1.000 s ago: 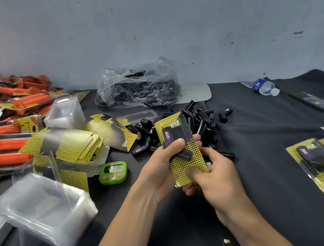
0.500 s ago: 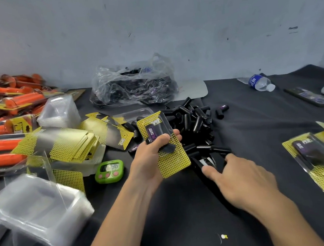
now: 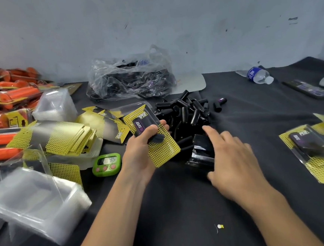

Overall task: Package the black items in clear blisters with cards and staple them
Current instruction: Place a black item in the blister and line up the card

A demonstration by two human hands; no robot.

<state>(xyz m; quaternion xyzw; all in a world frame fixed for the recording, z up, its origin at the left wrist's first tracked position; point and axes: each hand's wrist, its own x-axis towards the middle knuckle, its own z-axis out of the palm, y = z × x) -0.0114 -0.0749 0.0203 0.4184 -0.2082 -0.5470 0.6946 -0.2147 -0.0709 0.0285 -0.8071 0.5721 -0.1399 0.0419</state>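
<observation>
My left hand grips a clear blister with a black item inside, backed by a yellow dotted card; the thumb presses on the blister's front. My right hand reaches over a glossy black block-shaped object on the dark cloth. Its index finger stretches past the object's far end and its thumb sits at the near end. A heap of loose black items lies just behind both hands. Loose yellow cards and stacked clear blisters lie to the left.
Finished yellow packages lie at the right. A plastic bag of black items sits against the wall. A green timer, orange-handled packaged tools, a water bottle and a small blister stack are also on the table.
My right hand let go of the card and dropped to the right onto the glossy black object. My left hand kept the package and shifted it slightly left.
</observation>
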